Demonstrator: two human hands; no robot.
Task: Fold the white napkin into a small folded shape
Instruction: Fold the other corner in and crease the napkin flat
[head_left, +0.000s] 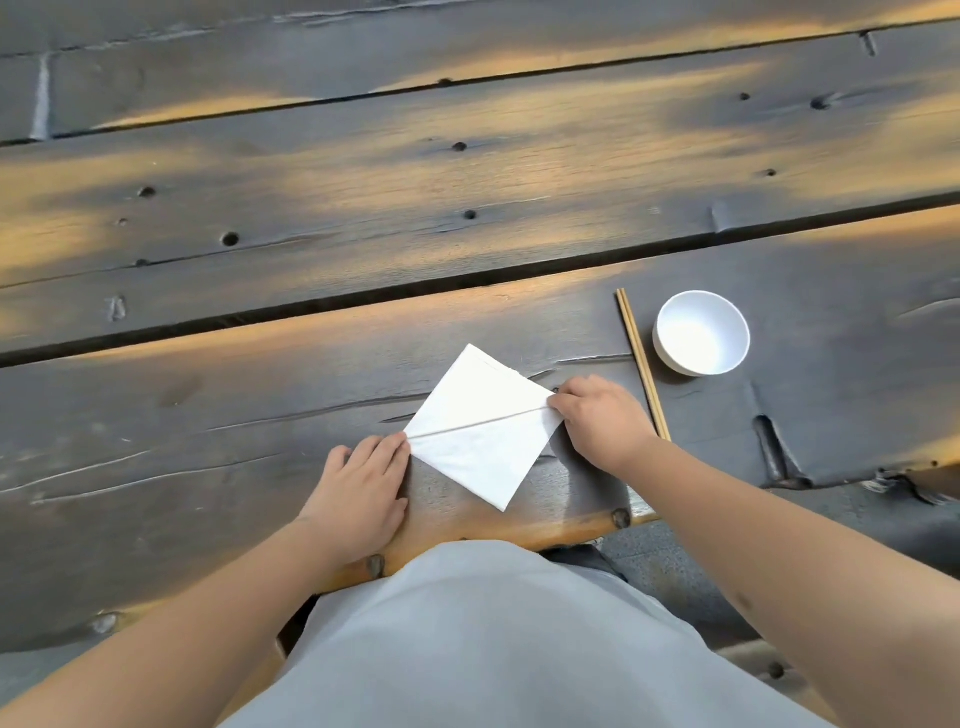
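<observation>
The white napkin (480, 431) lies flat near the table's front edge as a diamond, with one diagonal crease running from its left corner to its right corner. My left hand (358, 493) rests palm down, its fingertips pressing the napkin's left corner. My right hand (602, 421) pinches the right corner, where the crease ends. Both hands touch only the corners; the rest of the napkin is uncovered.
A white bowl (701, 332) stands to the right, with a pair of wooden chopsticks (641, 364) lying just left of it, close to my right wrist. The dark plank table (363, 208) has gaps between boards. Its front edge (519, 532) is near my body.
</observation>
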